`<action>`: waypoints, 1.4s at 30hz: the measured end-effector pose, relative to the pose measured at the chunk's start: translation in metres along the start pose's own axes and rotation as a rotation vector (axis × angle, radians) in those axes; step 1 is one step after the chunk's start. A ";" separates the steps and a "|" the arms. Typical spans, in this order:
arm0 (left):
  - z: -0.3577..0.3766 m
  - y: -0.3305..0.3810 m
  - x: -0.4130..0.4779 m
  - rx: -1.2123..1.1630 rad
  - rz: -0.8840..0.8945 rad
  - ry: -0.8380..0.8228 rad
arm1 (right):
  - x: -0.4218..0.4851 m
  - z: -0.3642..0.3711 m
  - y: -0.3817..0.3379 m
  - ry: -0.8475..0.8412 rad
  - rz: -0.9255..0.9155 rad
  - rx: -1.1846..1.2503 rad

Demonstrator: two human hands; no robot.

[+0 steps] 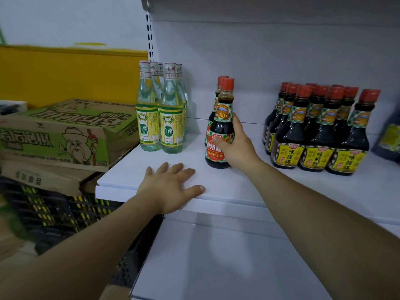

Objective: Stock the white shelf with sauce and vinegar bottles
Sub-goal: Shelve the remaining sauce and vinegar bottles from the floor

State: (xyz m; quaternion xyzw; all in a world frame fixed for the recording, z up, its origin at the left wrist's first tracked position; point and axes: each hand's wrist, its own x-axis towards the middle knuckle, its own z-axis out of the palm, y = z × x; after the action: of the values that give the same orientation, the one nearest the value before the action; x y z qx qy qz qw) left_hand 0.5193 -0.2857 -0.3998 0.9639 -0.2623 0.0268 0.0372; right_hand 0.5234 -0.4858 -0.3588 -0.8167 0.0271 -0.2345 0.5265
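My right hand (pixel 236 146) grips a dark soy sauce bottle (pixel 220 118) with a red cap and red label, standing upright on the white shelf (pixel 249 187). A second bottle of the same kind (pixel 219 87) stands right behind it, mostly hidden. My left hand (pixel 171 187) rests flat on the shelf's front edge, fingers spread. Several clear white vinegar bottles (pixel 160 118) with yellow-green labels stand at the shelf's left end. Several dark sauce bottles with yellow labels (pixel 318 131) are grouped to the right.
Green and brown cardboard boxes (pixel 65 135) are stacked to the left of the shelf, on dark crates (pixel 56 215). A yellow panel (pixel 71 72) stands behind them. A dark pouch (pixel 389 137) sits at the far right. A lower white shelf (pixel 227 263) lies below.
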 end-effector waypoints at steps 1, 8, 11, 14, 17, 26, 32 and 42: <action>0.000 0.000 0.000 0.000 0.002 0.003 | 0.002 0.001 0.001 0.001 0.005 0.001; -0.001 0.000 0.000 0.005 0.006 0.003 | 0.011 0.006 0.004 0.004 0.013 0.009; -0.001 0.000 0.000 0.002 0.001 -0.003 | 0.014 0.008 0.004 0.012 0.017 0.014; -0.001 0.000 0.000 0.004 0.000 -0.009 | 0.015 0.009 0.005 0.011 0.020 0.015; -0.002 0.001 -0.001 0.005 -0.001 -0.009 | 0.015 0.009 0.006 0.020 0.011 0.013; 0.000 0.000 0.000 -0.012 -0.007 0.006 | 0.019 0.010 0.009 0.013 -0.007 -0.011; -0.001 0.000 0.000 -0.018 -0.006 0.001 | 0.020 0.012 0.009 0.013 0.012 -0.017; -0.038 -0.014 -0.030 -0.177 -0.065 -0.041 | -0.027 0.002 -0.035 -0.027 0.033 -0.328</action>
State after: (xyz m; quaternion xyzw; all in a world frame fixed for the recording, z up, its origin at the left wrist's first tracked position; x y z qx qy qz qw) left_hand 0.4993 -0.2547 -0.3650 0.9652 -0.2329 -0.0177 0.1177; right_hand 0.4927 -0.4611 -0.3389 -0.8942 0.0715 -0.2070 0.3903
